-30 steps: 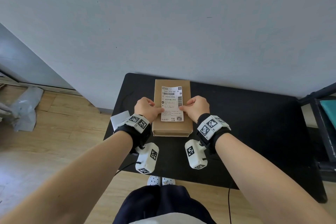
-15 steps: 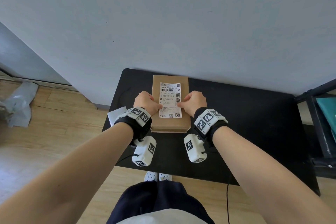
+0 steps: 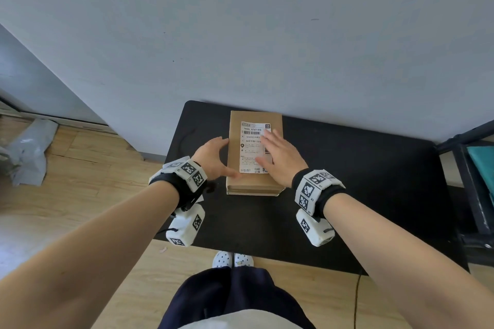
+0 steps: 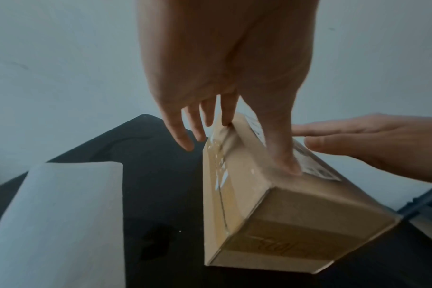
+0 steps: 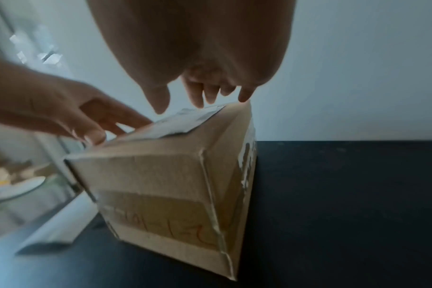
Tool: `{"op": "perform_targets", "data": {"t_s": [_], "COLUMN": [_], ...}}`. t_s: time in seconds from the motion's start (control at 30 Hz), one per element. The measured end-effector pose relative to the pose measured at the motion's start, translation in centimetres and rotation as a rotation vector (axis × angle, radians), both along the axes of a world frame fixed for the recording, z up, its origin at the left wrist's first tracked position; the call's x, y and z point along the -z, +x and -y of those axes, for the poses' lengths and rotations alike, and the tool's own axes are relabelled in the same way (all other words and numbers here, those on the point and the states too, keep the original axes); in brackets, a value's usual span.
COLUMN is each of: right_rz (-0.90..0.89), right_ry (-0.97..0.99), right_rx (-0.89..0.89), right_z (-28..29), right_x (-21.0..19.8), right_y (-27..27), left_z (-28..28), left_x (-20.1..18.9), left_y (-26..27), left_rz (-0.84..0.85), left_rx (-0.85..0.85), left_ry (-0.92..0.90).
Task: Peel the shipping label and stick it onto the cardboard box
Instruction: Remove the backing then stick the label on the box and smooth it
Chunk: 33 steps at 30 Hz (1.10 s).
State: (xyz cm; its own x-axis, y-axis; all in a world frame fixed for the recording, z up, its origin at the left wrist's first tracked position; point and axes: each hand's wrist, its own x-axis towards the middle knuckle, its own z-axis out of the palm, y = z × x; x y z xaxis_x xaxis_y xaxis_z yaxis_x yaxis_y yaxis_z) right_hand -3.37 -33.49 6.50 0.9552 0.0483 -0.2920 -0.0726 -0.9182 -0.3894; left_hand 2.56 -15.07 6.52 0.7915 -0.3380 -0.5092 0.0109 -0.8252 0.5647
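A brown cardboard box lies lengthwise on the black table. The white shipping label lies flat on its top. My left hand is at the box's left edge, thumb pressing on the top and straight fingers down along the left side. My right hand is spread flat over the right part of the label, fingers straight. In the right wrist view its fingertips sit just over the label. The label's right half is hidden under that hand.
A white sheet of backing paper lies on the table left of the box. The wall stands right behind the table. A black rack with something teal is at the right. A grey plastic bag lies on the wooden floor at left.
Both hands had curled fingers with thumbs pressing the label's sides. Now both have uncurled: the right is spread over the label and the left has shifted to the box's left edge.
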Motion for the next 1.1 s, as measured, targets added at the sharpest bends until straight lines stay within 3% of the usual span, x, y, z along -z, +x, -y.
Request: {"op": "perform_targets", "data": {"t_s": [0.1,0.33,0.7,1.1], "right_rz": [-0.108,-0.166,-0.205,-0.183], "right_ry": [-0.142,-0.126,-0.098,-0.055], "right_rx": [-0.087,0.015,-0.118,-0.245], "right_z": [0.2,0.5,-2.1,-2.9], "right_x": [1.1,1.2,0.9,0.0], "right_y": [-0.1,1.1,5.5,-0.9], "left_z": [-0.4,-0.8,-0.7,-0.5], "left_x": [-0.1,0.2,0.4,-0.1], "left_y": [-0.5,-0.7,-0.5,-0.6], "left_rz": [-0.014,-0.048,0.000,-0.004], "left_rx": [0.085,0.174,0.219,0.234], "left_ry": [0.000,-0.033,-0.011,0.018]}}
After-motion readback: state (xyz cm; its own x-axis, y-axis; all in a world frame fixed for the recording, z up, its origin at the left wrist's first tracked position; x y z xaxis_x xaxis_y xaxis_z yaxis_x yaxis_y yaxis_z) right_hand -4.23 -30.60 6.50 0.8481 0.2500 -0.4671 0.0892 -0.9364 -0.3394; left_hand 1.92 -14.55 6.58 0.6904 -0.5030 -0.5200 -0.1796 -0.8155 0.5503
